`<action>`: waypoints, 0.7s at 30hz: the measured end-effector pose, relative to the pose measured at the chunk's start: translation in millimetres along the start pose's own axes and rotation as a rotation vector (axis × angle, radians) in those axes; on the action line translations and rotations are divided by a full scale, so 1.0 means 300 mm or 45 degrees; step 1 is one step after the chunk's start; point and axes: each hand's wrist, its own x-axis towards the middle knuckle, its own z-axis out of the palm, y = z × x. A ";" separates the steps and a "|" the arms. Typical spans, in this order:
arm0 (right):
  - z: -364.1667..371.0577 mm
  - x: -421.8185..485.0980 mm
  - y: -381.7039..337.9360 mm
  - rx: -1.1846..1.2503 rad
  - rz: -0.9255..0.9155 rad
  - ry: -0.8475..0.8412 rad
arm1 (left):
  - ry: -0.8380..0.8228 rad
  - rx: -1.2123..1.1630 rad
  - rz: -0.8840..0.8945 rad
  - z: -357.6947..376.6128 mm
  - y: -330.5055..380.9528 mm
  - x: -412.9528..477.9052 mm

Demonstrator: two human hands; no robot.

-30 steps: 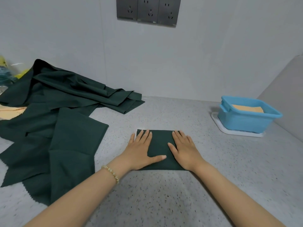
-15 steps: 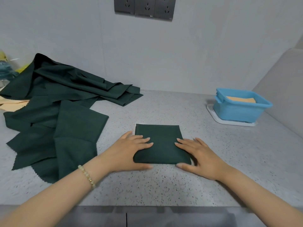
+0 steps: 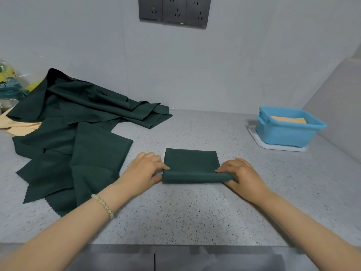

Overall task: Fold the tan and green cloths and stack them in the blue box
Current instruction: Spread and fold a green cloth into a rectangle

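Reaching in from the front edge of the bench [image 3: 195, 216], both bare forearms angle toward each other and meet at a folded green cloth [image 3: 190, 163] lying about midway along the bench, a little nearer the front edge than the back wall. The left hand [image 3: 145, 169] pinches the cloth's near left corner, fingers curled over the top layer and the thumb tucked low at the edge. The right hand [image 3: 241, 174] mirrors it at the near right corner, fingertips on top and thumb under the fold. The near edge of the cloth looks slightly lifted and rolled between the two grips, while its far edge lies flat. A beaded bracelet [image 3: 103, 205] circles the left wrist.

Off toward the right rear corner stands the blue box [image 3: 285, 133] on a white tray [image 3: 273, 147], well apart from the hands; a folded tan cloth [image 3: 289, 119] shows inside, only its top visible over the rim. Loose green cloths [image 3: 78, 118] sprawl over the left rear part of the bench, overlapping so that I cannot count them. A loose tan cloth [image 3: 21, 127] peeks out from under them at the left edge, mostly covered. Behind the heap sits a clear container [image 3: 7, 85], cut off by the frame and hard to make out. Sockets [image 3: 174, 11] on the wall are clipped at the top.
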 end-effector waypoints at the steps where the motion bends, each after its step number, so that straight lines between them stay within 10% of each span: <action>1: 0.003 0.005 -0.005 0.082 0.064 0.043 | 0.052 -0.079 -0.056 0.007 -0.005 0.003; 9: 0.064 0.074 -0.019 0.503 0.686 0.190 | 0.239 -0.827 -0.682 0.048 0.022 0.054; 14: 0.083 0.110 -0.028 0.367 0.829 0.205 | 0.063 -0.742 -0.811 0.043 0.006 0.104; 21: 0.088 0.169 -0.094 0.161 0.457 0.302 | -0.185 -0.677 -0.849 0.009 -0.001 0.148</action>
